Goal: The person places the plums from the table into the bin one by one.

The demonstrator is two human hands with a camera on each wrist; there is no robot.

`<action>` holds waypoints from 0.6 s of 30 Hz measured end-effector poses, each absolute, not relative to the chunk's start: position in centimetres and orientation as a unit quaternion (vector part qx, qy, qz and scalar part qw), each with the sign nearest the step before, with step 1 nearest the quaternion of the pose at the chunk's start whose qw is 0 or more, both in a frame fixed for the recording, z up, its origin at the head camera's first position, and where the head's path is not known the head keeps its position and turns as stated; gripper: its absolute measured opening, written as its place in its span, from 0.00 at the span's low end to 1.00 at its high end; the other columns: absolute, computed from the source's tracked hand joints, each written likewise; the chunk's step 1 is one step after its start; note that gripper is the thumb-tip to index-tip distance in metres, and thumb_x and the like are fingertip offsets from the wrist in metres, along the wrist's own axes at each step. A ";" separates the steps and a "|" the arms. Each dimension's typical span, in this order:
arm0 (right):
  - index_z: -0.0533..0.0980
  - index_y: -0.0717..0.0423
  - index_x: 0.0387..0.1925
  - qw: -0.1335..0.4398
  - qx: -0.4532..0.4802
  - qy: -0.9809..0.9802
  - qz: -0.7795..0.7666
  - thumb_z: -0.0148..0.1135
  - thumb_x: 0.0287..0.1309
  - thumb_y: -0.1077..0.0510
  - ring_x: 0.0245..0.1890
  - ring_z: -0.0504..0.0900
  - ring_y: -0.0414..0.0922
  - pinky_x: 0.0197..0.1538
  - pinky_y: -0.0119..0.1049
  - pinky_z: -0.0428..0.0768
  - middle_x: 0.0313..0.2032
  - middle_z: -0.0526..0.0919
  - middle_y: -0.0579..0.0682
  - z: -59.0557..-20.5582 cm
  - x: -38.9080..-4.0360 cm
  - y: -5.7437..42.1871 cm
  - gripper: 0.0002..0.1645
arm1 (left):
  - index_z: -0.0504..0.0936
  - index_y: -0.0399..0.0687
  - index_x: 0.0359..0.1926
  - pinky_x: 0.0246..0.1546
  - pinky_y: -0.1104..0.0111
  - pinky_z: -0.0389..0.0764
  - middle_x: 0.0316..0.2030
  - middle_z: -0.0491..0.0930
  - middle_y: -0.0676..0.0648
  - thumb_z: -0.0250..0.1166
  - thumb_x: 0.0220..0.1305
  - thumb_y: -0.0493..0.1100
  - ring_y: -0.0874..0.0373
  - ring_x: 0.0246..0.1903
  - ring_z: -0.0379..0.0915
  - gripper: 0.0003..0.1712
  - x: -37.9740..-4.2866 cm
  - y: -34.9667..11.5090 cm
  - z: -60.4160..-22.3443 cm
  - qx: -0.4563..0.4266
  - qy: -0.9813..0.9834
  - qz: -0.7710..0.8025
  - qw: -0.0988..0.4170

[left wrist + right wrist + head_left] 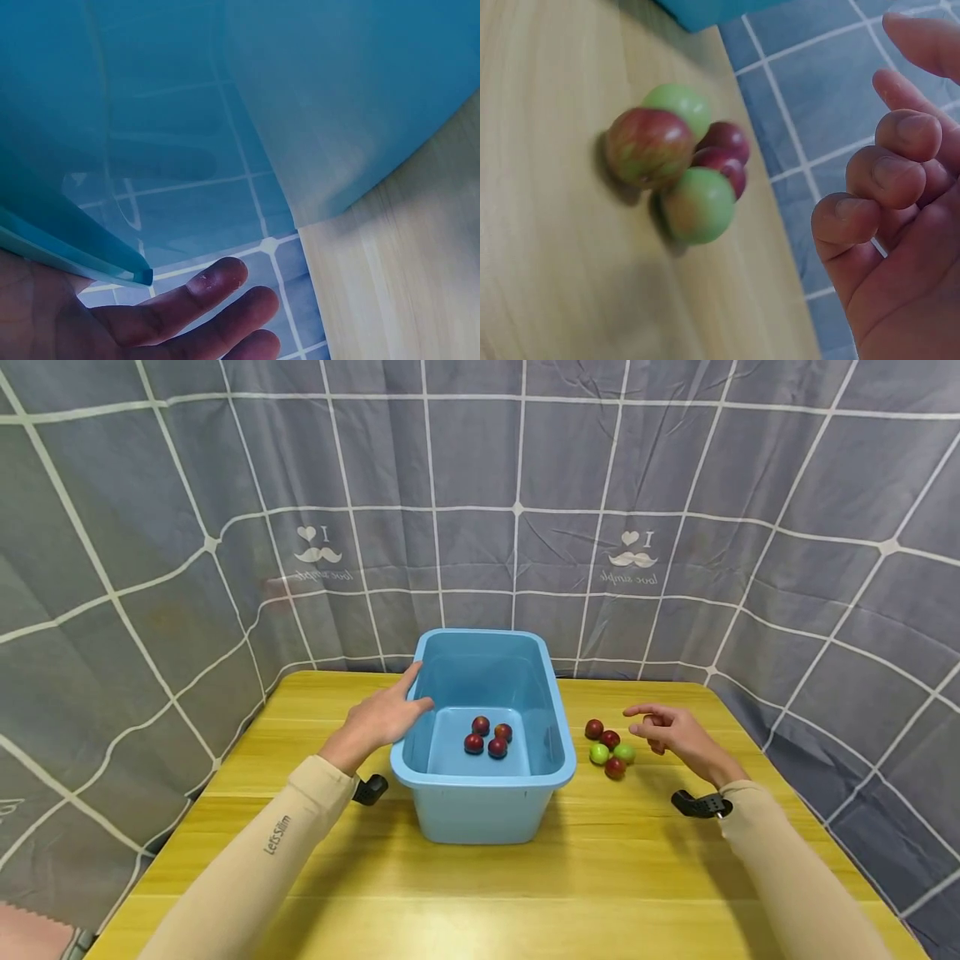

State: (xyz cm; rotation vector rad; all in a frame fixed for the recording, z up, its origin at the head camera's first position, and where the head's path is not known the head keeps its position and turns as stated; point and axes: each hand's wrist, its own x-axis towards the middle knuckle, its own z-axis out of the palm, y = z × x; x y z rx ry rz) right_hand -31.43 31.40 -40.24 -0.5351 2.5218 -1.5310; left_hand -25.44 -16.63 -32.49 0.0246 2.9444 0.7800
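A blue plastic tub (480, 814) stands on the wooden table, with several dark red plum-like fruits (497, 747) lying on its floor. At its left rim rests my left hand (384, 714), the thumb over the edge; in the left wrist view its fingers (217, 289) stretch out below the rim, apart from the wall. To the tub's right, a small cluster holds red fruits (651, 146) and two green fruits (699, 205). My right hand (678, 739) hovers just right of this cluster, fingers loosely bent and holding nothing.
The yellowish wooden table (465, 902) ends at a grey curtain (472, 552) with white grid lines, which hangs behind it and on both sides. Something pink (33, 935) shows at the lower left corner.
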 end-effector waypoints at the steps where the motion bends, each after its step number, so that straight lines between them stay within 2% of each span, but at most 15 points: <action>1: 0.73 0.57 0.63 0.074 -0.173 0.837 -0.513 0.63 0.68 0.49 0.23 0.67 0.46 0.34 0.42 0.72 0.23 0.66 0.49 -40.6 -31.5 31.5 0.27 | 0.34 0.73 0.81 0.44 0.48 0.76 0.76 0.59 0.40 0.45 0.70 0.66 0.35 0.63 0.71 0.45 -25.4 -16.6 -32.5 0.008 0.965 0.257 0.048; 6: 0.73 0.57 0.63 0.082 -0.156 0.828 -0.532 0.64 0.67 0.50 0.23 0.65 0.44 0.32 0.39 0.70 0.24 0.65 0.47 -42.3 -32.0 31.9 0.27 | 0.34 0.73 0.80 0.48 0.44 0.74 0.76 0.59 0.41 0.45 0.70 0.66 0.35 0.65 0.69 0.45 -25.5 -16.5 -32.6 0.006 0.965 0.258 0.044; 13: 0.70 0.63 0.65 0.090 -0.136 0.828 -0.537 0.64 0.67 0.51 0.22 0.65 0.44 0.31 0.42 0.71 0.24 0.65 0.47 -44.1 -32.4 32.5 0.31 | 0.35 0.72 0.81 0.47 0.45 0.75 0.76 0.60 0.40 0.45 0.70 0.67 0.35 0.64 0.70 0.45 -25.5 -16.5 -32.7 0.010 0.965 0.258 0.040; 18: 0.68 0.66 0.66 0.096 -0.120 0.826 -0.542 0.64 0.67 0.51 0.21 0.64 0.43 0.29 0.39 0.70 0.22 0.64 0.48 -45.0 -32.7 32.7 0.34 | 0.35 0.72 0.81 0.48 0.45 0.75 0.76 0.60 0.40 0.45 0.70 0.67 0.35 0.63 0.70 0.45 -25.5 -16.6 -32.7 0.009 0.964 0.262 0.042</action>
